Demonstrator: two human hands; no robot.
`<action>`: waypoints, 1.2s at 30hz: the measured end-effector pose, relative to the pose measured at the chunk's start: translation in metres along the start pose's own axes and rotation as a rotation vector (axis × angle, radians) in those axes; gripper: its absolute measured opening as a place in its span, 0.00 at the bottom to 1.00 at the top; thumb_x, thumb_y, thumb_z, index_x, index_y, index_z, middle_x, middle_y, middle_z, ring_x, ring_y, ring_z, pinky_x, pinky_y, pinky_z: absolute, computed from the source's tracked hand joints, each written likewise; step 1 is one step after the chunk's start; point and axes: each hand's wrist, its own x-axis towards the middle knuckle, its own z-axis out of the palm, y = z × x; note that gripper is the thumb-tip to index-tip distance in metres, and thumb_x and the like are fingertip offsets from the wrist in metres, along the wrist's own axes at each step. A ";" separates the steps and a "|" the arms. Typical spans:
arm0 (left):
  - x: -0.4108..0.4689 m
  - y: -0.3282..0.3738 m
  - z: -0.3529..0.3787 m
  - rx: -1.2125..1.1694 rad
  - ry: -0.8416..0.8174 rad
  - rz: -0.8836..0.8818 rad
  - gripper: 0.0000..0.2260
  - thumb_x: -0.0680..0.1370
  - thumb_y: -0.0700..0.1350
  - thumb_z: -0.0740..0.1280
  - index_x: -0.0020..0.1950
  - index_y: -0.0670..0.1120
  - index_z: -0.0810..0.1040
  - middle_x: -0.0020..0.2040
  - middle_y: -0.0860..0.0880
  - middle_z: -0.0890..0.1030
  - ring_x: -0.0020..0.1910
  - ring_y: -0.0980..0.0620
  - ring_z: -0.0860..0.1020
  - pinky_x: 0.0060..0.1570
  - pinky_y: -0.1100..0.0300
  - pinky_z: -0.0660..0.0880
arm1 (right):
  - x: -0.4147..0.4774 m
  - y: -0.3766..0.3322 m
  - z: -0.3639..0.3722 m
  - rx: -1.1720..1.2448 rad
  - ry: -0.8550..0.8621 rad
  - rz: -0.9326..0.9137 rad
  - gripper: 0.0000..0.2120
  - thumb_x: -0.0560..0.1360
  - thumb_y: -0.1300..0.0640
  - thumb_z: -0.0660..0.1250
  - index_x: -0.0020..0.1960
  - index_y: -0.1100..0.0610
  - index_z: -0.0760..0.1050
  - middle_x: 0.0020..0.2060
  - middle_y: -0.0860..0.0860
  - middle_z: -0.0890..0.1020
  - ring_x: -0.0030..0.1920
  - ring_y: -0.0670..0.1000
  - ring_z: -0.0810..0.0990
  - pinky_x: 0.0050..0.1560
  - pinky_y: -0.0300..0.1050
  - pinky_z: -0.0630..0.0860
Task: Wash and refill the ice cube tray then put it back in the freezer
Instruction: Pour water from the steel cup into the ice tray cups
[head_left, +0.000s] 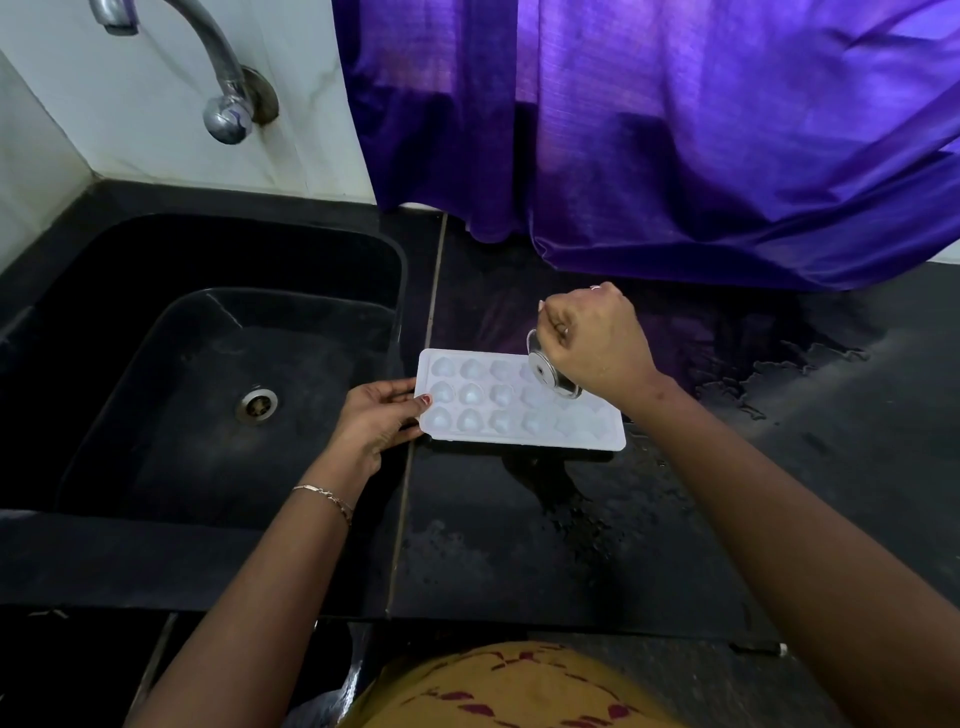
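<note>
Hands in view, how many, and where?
2. The left hand holds the white plastic ice cube tray by its left end; the right hand holds a small steel cup tilted over it.

Purple curtain (675, 130) hangs over black counter (519, 545).

I see the ice cube tray (483, 410) on the table (519, 545) right of the sink (208, 364), a cup (545, 366) over it, curtain (675, 130) behind.

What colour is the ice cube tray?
The ice cube tray is white, seen best in the head view.
</note>
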 end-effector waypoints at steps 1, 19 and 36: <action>0.000 0.000 0.000 -0.003 -0.002 0.000 0.13 0.75 0.34 0.70 0.60 0.39 0.79 0.43 0.48 0.83 0.31 0.60 0.82 0.32 0.66 0.80 | 0.000 0.000 0.000 -0.009 -0.002 -0.007 0.18 0.72 0.61 0.64 0.27 0.53 0.62 0.20 0.50 0.68 0.22 0.51 0.65 0.43 0.47 0.73; 0.000 0.000 0.000 -0.011 -0.004 0.002 0.14 0.75 0.33 0.70 0.60 0.38 0.78 0.43 0.47 0.82 0.31 0.60 0.82 0.31 0.66 0.79 | 0.002 -0.003 -0.004 -0.009 -0.001 -0.010 0.18 0.70 0.63 0.67 0.28 0.52 0.61 0.21 0.46 0.67 0.23 0.49 0.66 0.44 0.47 0.73; 0.001 -0.001 -0.001 -0.020 0.037 0.010 0.18 0.73 0.34 0.72 0.62 0.42 0.77 0.45 0.46 0.83 0.45 0.50 0.83 0.35 0.61 0.81 | 0.018 -0.008 -0.011 0.158 0.061 0.223 0.20 0.76 0.57 0.62 0.27 0.54 0.60 0.21 0.47 0.64 0.23 0.47 0.62 0.29 0.39 0.61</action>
